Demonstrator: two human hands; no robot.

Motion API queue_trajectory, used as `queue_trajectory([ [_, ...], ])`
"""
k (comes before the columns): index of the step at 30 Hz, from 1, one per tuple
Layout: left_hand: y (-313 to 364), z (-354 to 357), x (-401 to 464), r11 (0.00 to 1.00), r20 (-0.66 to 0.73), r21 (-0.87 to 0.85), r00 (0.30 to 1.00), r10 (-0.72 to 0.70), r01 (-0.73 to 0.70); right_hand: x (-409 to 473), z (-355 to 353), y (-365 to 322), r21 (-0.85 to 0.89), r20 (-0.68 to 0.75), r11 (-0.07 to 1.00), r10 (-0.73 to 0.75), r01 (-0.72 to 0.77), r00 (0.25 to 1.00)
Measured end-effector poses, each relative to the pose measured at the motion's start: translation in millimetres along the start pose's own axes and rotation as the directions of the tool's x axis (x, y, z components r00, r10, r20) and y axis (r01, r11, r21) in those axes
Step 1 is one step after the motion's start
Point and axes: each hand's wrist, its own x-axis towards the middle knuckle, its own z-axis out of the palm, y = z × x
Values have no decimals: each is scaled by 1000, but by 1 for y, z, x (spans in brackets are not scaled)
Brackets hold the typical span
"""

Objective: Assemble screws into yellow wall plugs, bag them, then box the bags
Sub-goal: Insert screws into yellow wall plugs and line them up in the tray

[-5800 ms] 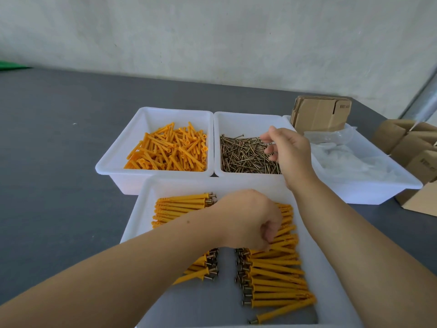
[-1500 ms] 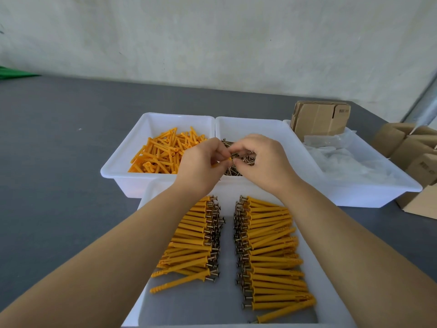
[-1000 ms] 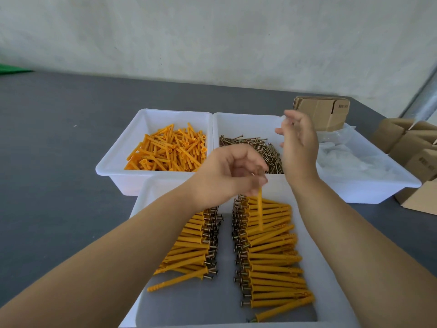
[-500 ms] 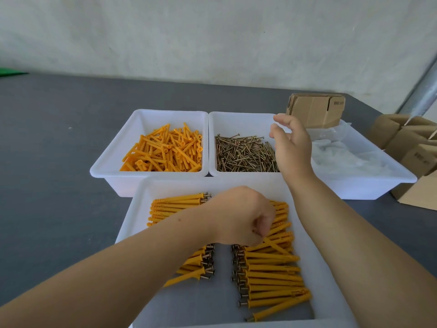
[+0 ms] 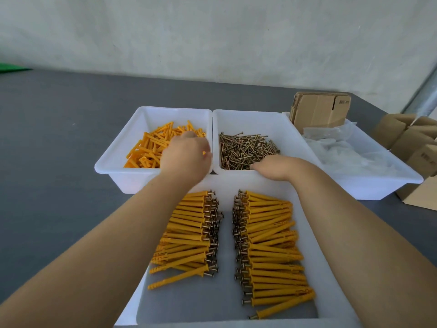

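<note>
Reaching into the plug bin [image 5: 111, 162] at eleven o'clock, the left hand [image 5: 186, 155] has its fingers curled down among the loose plugs [image 5: 151, 147]; a yellow tip shows at its right edge, so it seems to pinch one plug, though the fingertips are hidden. The right hand [image 5: 276, 168] dips over the near wall of the screw bin [image 5: 250, 119] at twelve o'clock, with the fingers below the rim, so whether they are apart or closed on a screw cannot be told.

The screws [image 5: 246, 149] lie directly under and just beyond the right hand, in a tangle with no common axis. The plugs are jumbled too, mostly slanting from seven toward one o'clock. Each hand is nearer its own bin, and the shared bin walls stand between them.

Finished plugs with screws lie in the near tray [image 5: 314, 233] at six o'clock, in a left row [image 5: 189, 233] and a right row [image 5: 272, 245], with long axes roughly nine to three and screw heads facing the middle gap. Bags [image 5: 343, 150] fill the bin [image 5: 402, 181] at two o'clock, with flat cartons [image 5: 316, 110] behind and boxes [image 5: 406, 136] at three.

Likely step: bring plug and screw together above the tray, with nothing in the way.
</note>
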Motion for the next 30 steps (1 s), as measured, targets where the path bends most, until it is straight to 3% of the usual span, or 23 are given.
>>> queue_trajectory([
  [2,-10,-2,5,986,188,113,972,-139,119,-1,-2,-2,0,33,1000,-6,6,999],
  [5,-15,-1,9,980,433,139,881,-188,141,-3,-2,-3,18,50,1000,-7,7,999],
  [9,-17,0,13,983,467,141,868,-169,116,0,0,-1,37,27,999,-23,22,999],
  [16,-20,1,11,992,278,40,952,-126,120,-6,3,6,204,-123,969,-119,142,985],
  [23,-17,0,7,982,88,-114,986,-143,153,-16,1,16,442,-197,831,-277,338,940],
  [27,-16,-2,3,965,-32,-256,998,-63,53,-20,2,17,418,-234,808,-345,415,909],
  [30,-9,-6,-1,925,-218,-378,975,-41,-45,-21,7,11,433,-377,763,-331,480,865],
])
